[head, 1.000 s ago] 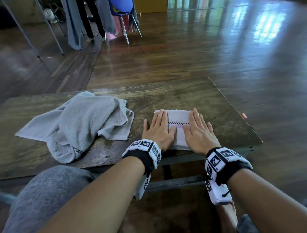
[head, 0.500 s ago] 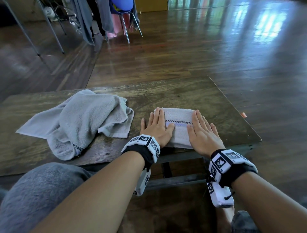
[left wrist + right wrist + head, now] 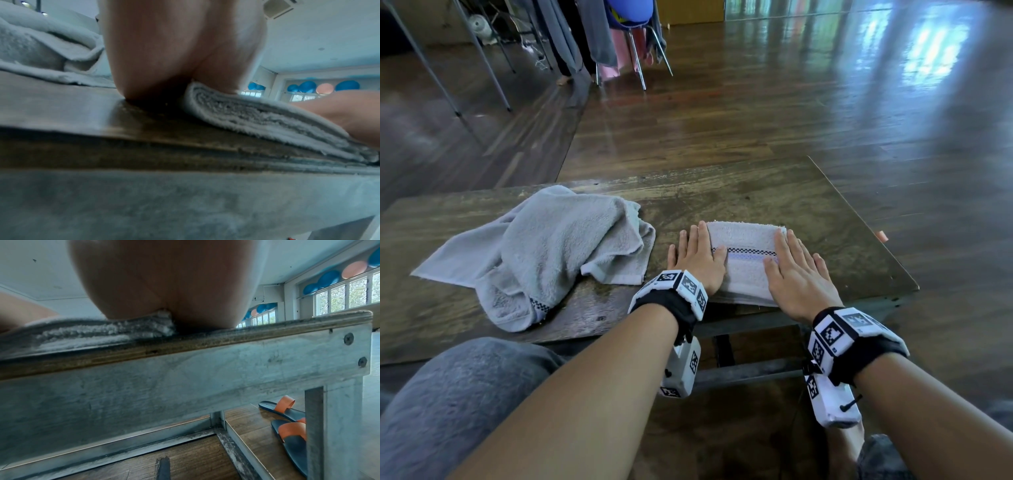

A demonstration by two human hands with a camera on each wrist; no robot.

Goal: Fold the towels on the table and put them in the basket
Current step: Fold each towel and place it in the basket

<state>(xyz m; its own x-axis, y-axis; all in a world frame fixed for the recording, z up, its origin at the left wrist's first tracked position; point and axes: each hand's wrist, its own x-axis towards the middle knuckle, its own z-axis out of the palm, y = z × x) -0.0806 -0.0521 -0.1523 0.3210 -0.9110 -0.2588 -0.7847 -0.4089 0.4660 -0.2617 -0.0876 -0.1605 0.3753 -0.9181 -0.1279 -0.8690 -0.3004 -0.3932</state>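
Note:
A small folded white towel [image 3: 746, 255] with a checkered band lies near the front edge of the wooden table [image 3: 774, 192]. My left hand [image 3: 697, 258] lies flat over its left edge, fingers straight, half on the table. My right hand [image 3: 796, 270] presses flat on its right edge. The wrist views show the towel's stacked layers [image 3: 257, 120] [image 3: 98, 332] under each palm [image 3: 180, 53] [image 3: 168, 280]. A crumpled grey towel [image 3: 541, 253] lies on the table's left half. No basket is in view.
The table's right corner [image 3: 914, 291] is close to my right hand. Orange-strapped sandals [image 3: 287, 420] lie on the floor under the table. Chairs and hanging clothes [image 3: 626, 37] stand far behind. My grey-clad knee [image 3: 458, 394] is at the lower left.
Both hands have slid apart over the folded towel, from its middle toward its left and right edges, uncovering the checkered band.

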